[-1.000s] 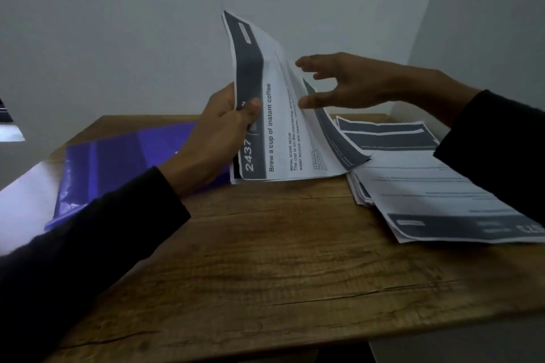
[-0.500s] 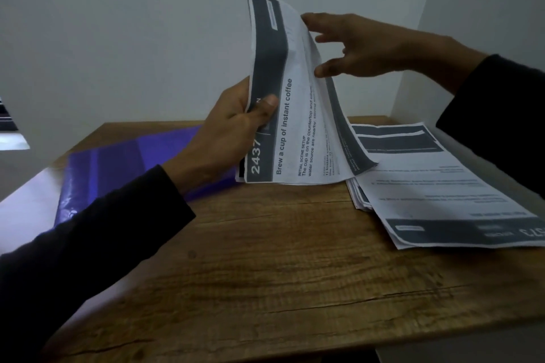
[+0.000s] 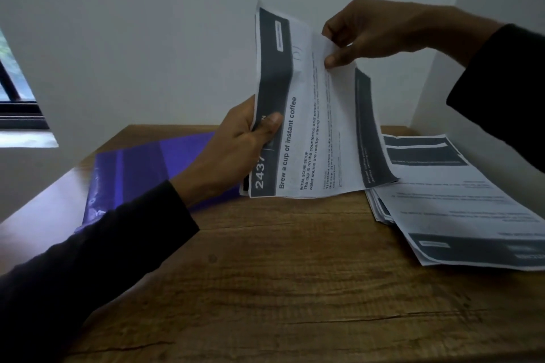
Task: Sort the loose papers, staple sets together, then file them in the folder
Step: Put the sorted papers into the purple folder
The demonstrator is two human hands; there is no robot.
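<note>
Held sheets [image 3: 306, 127], a thin set of printed pages, raised upright over the far middle of the wooden table [image 3: 280, 289], bottom edges just above the tabletop. Front page headed "Brew a cup of instant coffee", with a dark band down its left side and the number 2437 near the bottom. Gripped along that left band by the left hand [image 3: 236, 153], thumb pressed on the front, fingers curled behind. Pinched at the upper right by the right hand [image 3: 371, 29], thumb on the front of one page and fingers behind it, that page bowing away from the rest, so a second dark band shows along the right edge. Exact count of pages in the set impossible to tell.

Loose stack of papers [image 3: 460, 209] lying flat on the right side of the table, fanned unevenly, top page printed with dark bands at its near and far ends, right edge running out of view. Purple folder [image 3: 141, 174] lying flat on the far left of the table, partly hidden behind the left hand and its dark sleeve [image 3: 97, 259]. Plain pale wall [image 3: 147, 38] behind, a corner of window [image 3: 14, 103] at far left.
</note>
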